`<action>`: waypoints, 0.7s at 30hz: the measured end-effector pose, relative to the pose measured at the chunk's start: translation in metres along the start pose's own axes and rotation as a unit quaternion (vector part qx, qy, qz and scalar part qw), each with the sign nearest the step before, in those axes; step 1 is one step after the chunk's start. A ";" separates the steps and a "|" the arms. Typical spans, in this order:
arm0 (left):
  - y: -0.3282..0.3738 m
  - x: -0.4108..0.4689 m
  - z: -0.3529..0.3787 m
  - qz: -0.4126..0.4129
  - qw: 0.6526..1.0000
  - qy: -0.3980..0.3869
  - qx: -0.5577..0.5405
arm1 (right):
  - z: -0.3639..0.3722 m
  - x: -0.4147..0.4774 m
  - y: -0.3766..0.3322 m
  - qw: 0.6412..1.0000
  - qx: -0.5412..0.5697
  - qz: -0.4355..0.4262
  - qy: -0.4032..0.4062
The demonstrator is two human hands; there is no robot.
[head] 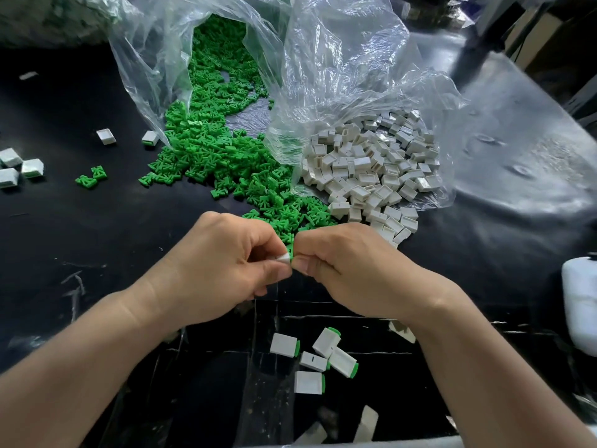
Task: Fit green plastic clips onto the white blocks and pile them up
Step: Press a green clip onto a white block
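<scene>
Five finished blocks (325,343), each white with a green edge showing, lie scattered on the black table (97,221) nearest the person. Some touch, but none is stacked. Just beyond them the two hands meet above the table.

The left hand (223,266) pinches a white block (283,258) between thumb and forefinger, and only a corner of the block shows. The right hand (339,263) pinches a green clip (291,250) against the end of that block, with its thumb tip close to the joint.

The step in hand appears to be seating the clip. To do it well, hold the block square and line the clip's prongs up with the opening before pressing. Then push straight along the block's axis, since a skewed push would likely jam or bend the prongs. How far the clip has entered cannot be told, as the fingers hide it.

Both wrists are bent slightly inward, with knuckles uppermost. The remaining fingers are curled under the palms, and the forearms converge from the lower corners.

Farther off, a spill of loose green clips (206,150) runs out of one clear plastic bag (145,59). Beside it on the right, a heap of white blocks (371,163) lies in the mouth of another. The near edges of both spills come close to the hands.
</scene>
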State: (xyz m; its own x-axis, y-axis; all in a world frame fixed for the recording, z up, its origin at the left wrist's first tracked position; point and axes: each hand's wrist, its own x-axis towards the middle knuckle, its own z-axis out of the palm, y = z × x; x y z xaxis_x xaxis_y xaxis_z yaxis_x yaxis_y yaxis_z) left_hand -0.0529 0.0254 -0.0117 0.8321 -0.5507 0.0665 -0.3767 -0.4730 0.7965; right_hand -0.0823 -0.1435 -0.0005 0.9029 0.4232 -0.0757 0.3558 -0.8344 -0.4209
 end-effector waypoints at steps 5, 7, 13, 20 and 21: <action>0.003 0.000 -0.001 0.015 1.000 0.001 0.000 | 0.001 0.000 0.003 0.999 0.022 -0.016 0.026; 0.007 0.002 -0.005 -0.001 0.994 0.026 -0.110 | 0.003 0.001 0.001 0.985 0.149 -0.006 0.091; 0.010 0.006 -0.003 -0.030 0.963 0.076 -0.257 | 0.017 0.008 -0.006 0.905 0.388 0.067 0.159; 0.006 0.007 -0.002 -0.078 0.935 0.055 -0.342 | 0.017 0.009 -0.002 0.897 0.402 0.048 0.175; 0.006 0.008 -0.002 -0.078 0.937 0.059 -0.334 | 0.016 0.008 -0.001 0.904 0.387 0.048 0.174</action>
State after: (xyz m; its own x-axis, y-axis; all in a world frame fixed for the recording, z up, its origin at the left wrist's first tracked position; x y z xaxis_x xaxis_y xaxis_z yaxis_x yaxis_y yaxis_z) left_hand -0.0481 0.0196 -0.0056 0.9098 -0.4123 -0.0479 0.0602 0.0167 0.9980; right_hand -0.0789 -0.1340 -0.0152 0.9898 0.1127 0.0867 0.1177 -0.3067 -0.9445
